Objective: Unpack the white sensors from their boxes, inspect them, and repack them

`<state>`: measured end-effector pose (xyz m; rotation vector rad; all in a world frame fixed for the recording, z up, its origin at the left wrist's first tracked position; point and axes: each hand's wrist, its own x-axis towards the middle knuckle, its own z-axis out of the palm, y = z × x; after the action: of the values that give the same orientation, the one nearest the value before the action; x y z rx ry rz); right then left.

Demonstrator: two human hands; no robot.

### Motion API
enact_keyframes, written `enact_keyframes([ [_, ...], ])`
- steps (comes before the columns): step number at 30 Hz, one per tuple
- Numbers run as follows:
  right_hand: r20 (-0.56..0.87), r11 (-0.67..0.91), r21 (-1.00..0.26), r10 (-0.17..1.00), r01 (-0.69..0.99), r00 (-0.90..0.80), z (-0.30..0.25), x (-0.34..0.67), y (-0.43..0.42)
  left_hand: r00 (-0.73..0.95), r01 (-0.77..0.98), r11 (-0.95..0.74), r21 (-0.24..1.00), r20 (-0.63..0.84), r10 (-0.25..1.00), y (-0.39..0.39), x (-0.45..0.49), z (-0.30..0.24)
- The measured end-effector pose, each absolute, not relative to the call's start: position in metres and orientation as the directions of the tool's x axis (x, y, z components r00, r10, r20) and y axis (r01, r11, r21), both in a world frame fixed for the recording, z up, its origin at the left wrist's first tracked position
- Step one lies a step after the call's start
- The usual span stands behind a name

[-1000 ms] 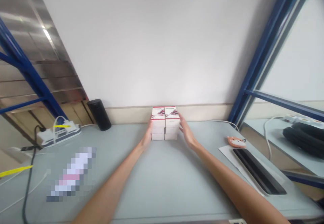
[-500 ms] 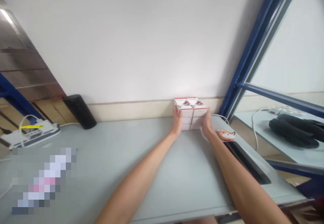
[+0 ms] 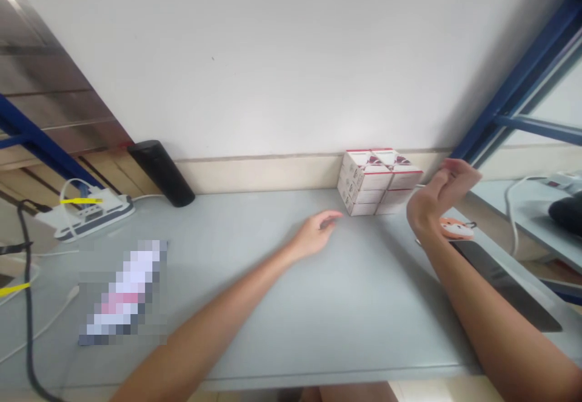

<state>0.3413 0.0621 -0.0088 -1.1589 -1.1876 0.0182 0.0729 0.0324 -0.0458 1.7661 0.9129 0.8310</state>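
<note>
Box stack (image 3: pixel 379 184) against wall (image 3: pixel 273 56); left hand (image 3: pixel 317 236) near, grip released; right hand (image 3: pixel 439 199) beside, grip released.

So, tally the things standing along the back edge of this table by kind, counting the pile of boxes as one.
Pile of red-and-white boxes: 1
Black cylinder: 1
White power strip: 1
Total: 3

Bright, even daylight fills the scene; soft shadows lie on the worktop (image 3: pixel 254 293). Motion blur softens everything, and the edges bow from wide-angle distortion.
</note>
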Motion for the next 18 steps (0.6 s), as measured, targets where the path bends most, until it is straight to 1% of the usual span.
enact_keyframes([
  [4,0.840,0.469,-0.499,0.467,0.729,0.276,-0.007,0.308,0.048,0.476,0.303,-0.380,0.874,0.206,0.855,0.014,0.071,-0.044],
  [6,0.901,0.470,-0.367,0.394,0.803,0.180,-0.009,0.294,0.040,0.472,0.326,-0.421,0.846,0.240,0.848,0.009,0.072,-0.043],
  [8,0.949,0.472,-0.230,0.304,0.851,0.087,-0.012,0.283,0.033,0.495,0.356,-0.489,0.797,0.283,0.822,0.006,0.073,-0.041],
  [10,0.967,0.469,-0.128,0.256,0.874,0.004,-0.013,0.277,0.029,0.546,0.397,-0.567,0.722,0.311,0.778,0.004,0.072,-0.040],
  [11,0.965,0.461,-0.093,0.262,0.882,-0.035,-0.013,0.275,0.028,0.576,0.415,-0.604,0.681,0.317,0.753,0.003,0.072,-0.040],
  [14,0.934,0.422,-0.036,0.336,0.906,-0.119,-0.011,0.273,0.030,0.641,0.442,-0.689,0.575,0.335,0.691,0.001,0.070,-0.041],
  [18,0.915,0.366,-0.045,0.390,0.929,-0.109,-0.010,0.276,0.036,0.672,0.473,-0.716,0.514,0.315,0.670,0.001,0.070,-0.042],
])
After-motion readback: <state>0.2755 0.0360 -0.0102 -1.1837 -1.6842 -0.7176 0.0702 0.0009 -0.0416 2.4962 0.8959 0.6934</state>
